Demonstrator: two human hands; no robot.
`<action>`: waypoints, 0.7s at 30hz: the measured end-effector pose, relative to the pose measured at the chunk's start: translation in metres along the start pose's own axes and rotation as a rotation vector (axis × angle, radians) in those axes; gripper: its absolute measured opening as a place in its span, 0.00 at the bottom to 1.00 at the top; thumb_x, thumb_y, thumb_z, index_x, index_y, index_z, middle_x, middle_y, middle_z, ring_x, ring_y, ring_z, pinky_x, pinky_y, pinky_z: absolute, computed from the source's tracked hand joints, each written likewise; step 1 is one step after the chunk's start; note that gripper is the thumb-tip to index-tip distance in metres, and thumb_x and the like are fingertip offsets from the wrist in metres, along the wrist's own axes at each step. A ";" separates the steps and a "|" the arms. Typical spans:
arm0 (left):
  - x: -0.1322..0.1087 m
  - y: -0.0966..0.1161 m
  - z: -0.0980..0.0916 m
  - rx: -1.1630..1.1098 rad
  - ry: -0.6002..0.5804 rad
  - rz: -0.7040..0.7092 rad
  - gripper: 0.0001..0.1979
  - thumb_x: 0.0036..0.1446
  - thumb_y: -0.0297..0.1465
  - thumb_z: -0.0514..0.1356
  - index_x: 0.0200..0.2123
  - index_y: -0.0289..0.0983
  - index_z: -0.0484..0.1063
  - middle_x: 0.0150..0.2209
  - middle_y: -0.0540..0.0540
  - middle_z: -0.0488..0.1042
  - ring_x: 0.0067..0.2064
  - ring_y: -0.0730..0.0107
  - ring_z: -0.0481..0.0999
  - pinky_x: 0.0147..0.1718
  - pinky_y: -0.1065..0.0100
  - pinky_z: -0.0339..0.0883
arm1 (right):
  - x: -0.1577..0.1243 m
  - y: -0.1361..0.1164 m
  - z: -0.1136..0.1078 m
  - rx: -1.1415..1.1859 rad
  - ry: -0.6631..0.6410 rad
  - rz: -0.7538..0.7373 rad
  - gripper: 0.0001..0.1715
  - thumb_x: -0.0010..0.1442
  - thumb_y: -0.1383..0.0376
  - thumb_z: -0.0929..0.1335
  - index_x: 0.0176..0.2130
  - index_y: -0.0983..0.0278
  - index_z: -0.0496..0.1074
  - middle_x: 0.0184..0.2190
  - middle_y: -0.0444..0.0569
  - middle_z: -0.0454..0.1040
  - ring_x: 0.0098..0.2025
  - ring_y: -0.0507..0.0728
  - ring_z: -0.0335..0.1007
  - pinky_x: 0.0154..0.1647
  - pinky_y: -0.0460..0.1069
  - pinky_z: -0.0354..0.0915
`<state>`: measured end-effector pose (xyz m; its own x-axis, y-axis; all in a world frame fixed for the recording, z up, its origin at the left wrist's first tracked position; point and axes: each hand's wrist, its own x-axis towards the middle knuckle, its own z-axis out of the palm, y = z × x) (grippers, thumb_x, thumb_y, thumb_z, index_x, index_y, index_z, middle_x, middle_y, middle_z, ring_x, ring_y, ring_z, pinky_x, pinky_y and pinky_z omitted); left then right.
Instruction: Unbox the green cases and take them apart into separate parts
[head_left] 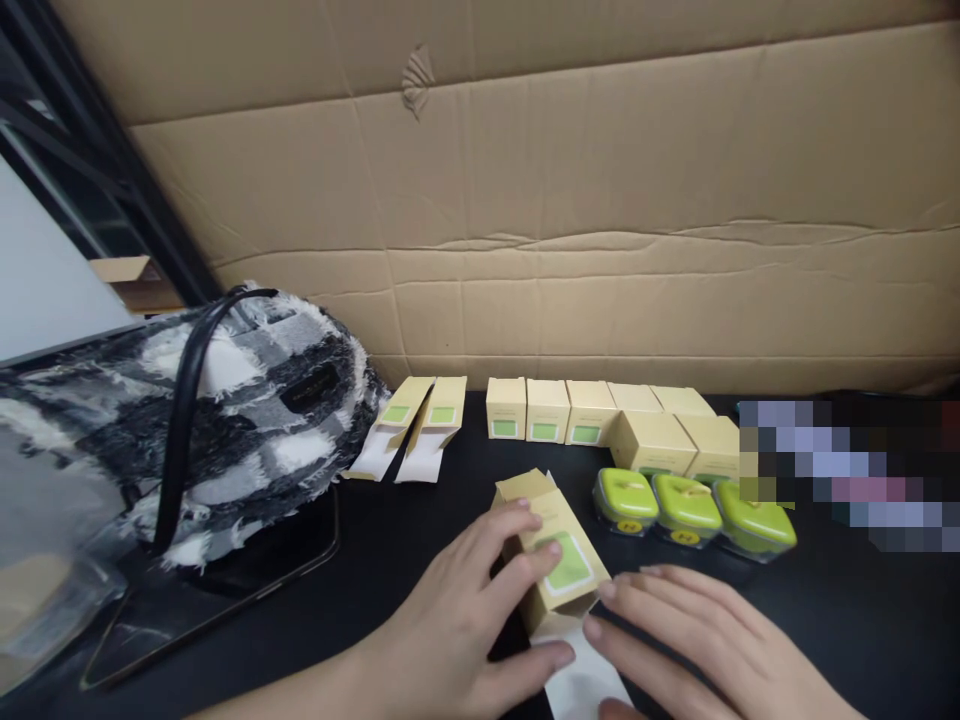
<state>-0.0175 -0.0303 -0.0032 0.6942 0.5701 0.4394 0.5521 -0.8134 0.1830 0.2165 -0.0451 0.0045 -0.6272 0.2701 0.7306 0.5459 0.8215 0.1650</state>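
Note:
A small beige carton (pixel 570 540) with a green window lies on the black table in front of me, its white flap (pixel 585 665) folded out toward me. My left hand (pixel 487 600) grips it from the left, two fingertips over its upper face and the thumb by the open near end. My right hand (pixel 690 640) is at the carton's near right corner, fingers stretched out, fingertips at the edge and flap; the thumb is mostly cut off by the frame. Three clear containers with green lids (pixel 686 505) stand just to the right.
Several closed beige cartons (pixel 546 410) line the back, by a cardboard wall (pixel 525 200). Two flattened cartons (pixel 431 425) lie left of them. A shaggy black-and-white bag (pixel 255 400), a dark flat tablet-like thing (pixel 225 580) and a clear plastic bag (pixel 52 580) occupy the left. The far right is pixelated.

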 end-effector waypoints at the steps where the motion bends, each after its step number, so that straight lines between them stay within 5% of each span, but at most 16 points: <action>1: 0.000 0.000 0.001 0.005 -0.020 0.013 0.28 0.57 0.41 0.60 0.56 0.35 0.57 0.55 0.33 0.67 0.59 0.52 0.66 0.54 0.52 0.67 | -0.001 0.001 0.002 -0.014 -0.003 0.020 0.15 0.68 0.60 0.61 0.41 0.59 0.76 0.35 0.41 0.83 0.38 0.50 0.78 0.49 0.45 0.66; 4: 0.002 -0.002 0.001 0.002 -0.089 0.044 0.36 0.55 0.44 0.62 0.60 0.35 0.52 0.58 0.34 0.66 0.61 0.52 0.63 0.57 0.50 0.63 | -0.004 0.000 0.010 0.031 -0.036 0.113 0.21 0.67 0.55 0.60 0.35 0.60 0.77 0.36 0.44 0.82 0.39 0.53 0.77 0.47 0.47 0.67; 12: 0.008 0.001 -0.008 -0.032 -0.251 0.056 0.29 0.56 0.35 0.60 0.59 0.32 0.59 0.63 0.34 0.60 0.64 0.53 0.59 0.57 0.54 0.64 | -0.007 0.003 0.007 0.057 -0.087 0.072 0.22 0.70 0.60 0.56 0.36 0.63 0.75 0.27 0.44 0.79 0.31 0.53 0.77 0.36 0.46 0.70; 16: 0.002 -0.006 -0.001 -0.108 -0.218 0.073 0.29 0.55 0.37 0.59 0.59 0.34 0.60 0.60 0.36 0.65 0.62 0.53 0.63 0.58 0.54 0.63 | -0.014 0.001 0.009 0.061 -0.120 0.005 0.24 0.70 0.68 0.54 0.36 0.63 0.75 0.26 0.43 0.80 0.30 0.53 0.77 0.43 0.48 0.69; 21: 0.000 -0.012 -0.001 -0.121 -0.309 0.127 0.35 0.55 0.43 0.59 0.62 0.35 0.55 0.63 0.37 0.60 0.64 0.54 0.58 0.60 0.55 0.59 | -0.010 0.002 0.008 0.113 -0.165 -0.025 0.29 0.66 0.75 0.50 0.39 0.61 0.75 0.31 0.43 0.81 0.32 0.53 0.78 0.46 0.49 0.69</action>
<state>-0.0247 -0.0201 -0.0041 0.8710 0.4565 0.1817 0.4065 -0.8772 0.2554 0.2200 -0.0420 -0.0075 -0.7271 0.3198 0.6074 0.4691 0.8775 0.0996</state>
